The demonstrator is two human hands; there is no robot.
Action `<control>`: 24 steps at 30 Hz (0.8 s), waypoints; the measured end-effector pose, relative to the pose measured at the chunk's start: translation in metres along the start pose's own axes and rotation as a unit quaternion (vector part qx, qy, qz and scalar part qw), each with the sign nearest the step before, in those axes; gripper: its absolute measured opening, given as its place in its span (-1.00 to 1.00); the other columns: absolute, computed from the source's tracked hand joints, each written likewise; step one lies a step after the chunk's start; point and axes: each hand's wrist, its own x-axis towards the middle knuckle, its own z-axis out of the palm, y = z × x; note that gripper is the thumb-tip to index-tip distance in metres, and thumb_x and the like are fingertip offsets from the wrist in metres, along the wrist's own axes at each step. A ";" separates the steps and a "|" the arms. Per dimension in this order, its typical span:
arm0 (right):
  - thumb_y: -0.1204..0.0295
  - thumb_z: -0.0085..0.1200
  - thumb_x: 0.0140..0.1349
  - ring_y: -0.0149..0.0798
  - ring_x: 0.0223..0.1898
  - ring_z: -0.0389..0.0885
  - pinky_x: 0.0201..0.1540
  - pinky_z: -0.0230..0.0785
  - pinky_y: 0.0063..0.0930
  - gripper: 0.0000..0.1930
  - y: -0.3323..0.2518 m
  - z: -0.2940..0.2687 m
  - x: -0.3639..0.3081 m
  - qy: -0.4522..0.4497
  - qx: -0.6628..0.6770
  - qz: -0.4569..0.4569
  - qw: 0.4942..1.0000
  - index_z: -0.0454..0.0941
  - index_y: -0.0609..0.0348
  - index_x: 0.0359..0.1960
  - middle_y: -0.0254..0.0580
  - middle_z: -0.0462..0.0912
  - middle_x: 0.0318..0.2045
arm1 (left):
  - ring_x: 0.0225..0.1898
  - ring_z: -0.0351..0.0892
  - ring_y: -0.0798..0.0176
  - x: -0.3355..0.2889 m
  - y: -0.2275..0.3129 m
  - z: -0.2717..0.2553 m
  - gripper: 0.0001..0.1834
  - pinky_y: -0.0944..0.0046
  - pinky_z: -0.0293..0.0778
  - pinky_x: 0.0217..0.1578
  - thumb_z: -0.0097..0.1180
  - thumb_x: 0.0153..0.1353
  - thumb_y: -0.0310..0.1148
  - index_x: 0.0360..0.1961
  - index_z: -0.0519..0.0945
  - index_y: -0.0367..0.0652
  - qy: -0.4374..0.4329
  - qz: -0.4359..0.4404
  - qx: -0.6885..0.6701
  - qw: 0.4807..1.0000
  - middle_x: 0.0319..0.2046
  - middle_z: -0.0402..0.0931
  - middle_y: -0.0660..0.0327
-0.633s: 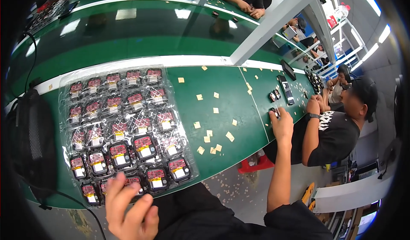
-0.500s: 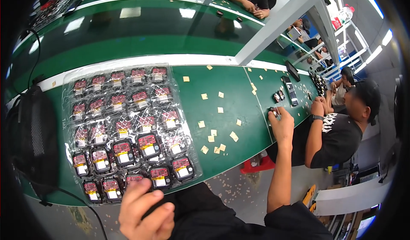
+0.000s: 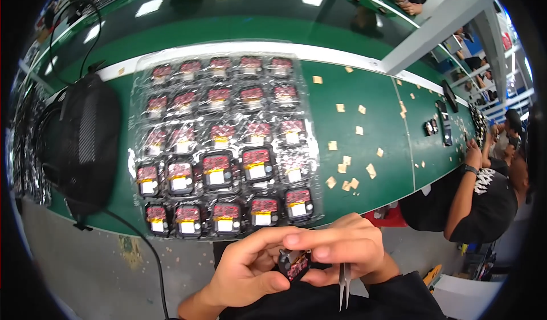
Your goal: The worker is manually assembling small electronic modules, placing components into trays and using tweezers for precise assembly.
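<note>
My left hand [image 3: 246,271] is closed around a small black square housing with a red circuit board [image 3: 296,267], held just off the table's front edge. My right hand [image 3: 350,246] meets it from the right, fingers over the housing's top edge. A pair of metal tweezers [image 3: 344,286] hangs from my right hand, tips pointing down. Beyond both hands lies a clear plastic blister tray [image 3: 315,149]. Similar black housings [image 3: 227,216] with red boards, yellow tape and white rectangles sit in its rows. My fingers hide part of the held housing.
Small beige paper squares [image 3: 371,171] are scattered over the green table [image 3: 376,109]. A black bag [image 3: 85,143] stands at the left, with a black cable [image 3: 154,251] hanging down. A seated co-worker [image 3: 484,206] works at the right. A grey post [image 3: 439,27] rises behind.
My right hand has come back from the far right of the table to my left hand. My left hand, earlier by the tray's front edge, now holds the housing. The view has shifted left.
</note>
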 end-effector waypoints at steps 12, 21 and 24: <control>0.43 0.53 -0.05 -0.43 -0.42 0.51 -0.45 0.46 -0.57 -0.52 -0.015 0.019 0.004 0.017 -0.215 0.067 0.974 0.66 0.15 -0.04 -0.14 0.40 -0.16 | 0.12 0.57 -0.07 0.000 0.006 0.001 -0.31 -0.05 0.53 0.17 0.49 0.04 -0.40 0.14 0.37 -0.30 0.124 0.144 0.085 0.978 0.04 0.44 -0.09; 0.63 0.34 -0.02 -0.45 -0.62 0.47 -0.61 0.38 -0.57 -0.61 0.001 0.030 0.006 0.073 -0.322 -0.029 0.943 0.67 0.25 -0.07 -0.26 0.69 -0.37 | 0.22 0.50 -0.09 -0.008 0.010 -0.012 -0.30 -0.05 0.47 0.24 0.42 0.06 -0.66 0.20 0.32 -0.37 0.077 0.163 0.124 0.976 0.14 0.37 -0.11; 0.62 0.31 -0.01 -0.43 -0.62 0.49 -0.63 0.35 -0.55 -0.67 0.008 0.030 0.004 0.094 -0.264 -0.032 0.959 0.67 0.23 -0.14 -0.18 0.73 -0.31 | 0.24 0.48 -0.07 -0.009 0.010 -0.011 -0.30 -0.02 0.48 0.24 0.41 0.06 -0.67 0.21 0.31 -0.38 0.078 0.161 0.121 0.976 0.15 0.36 -0.13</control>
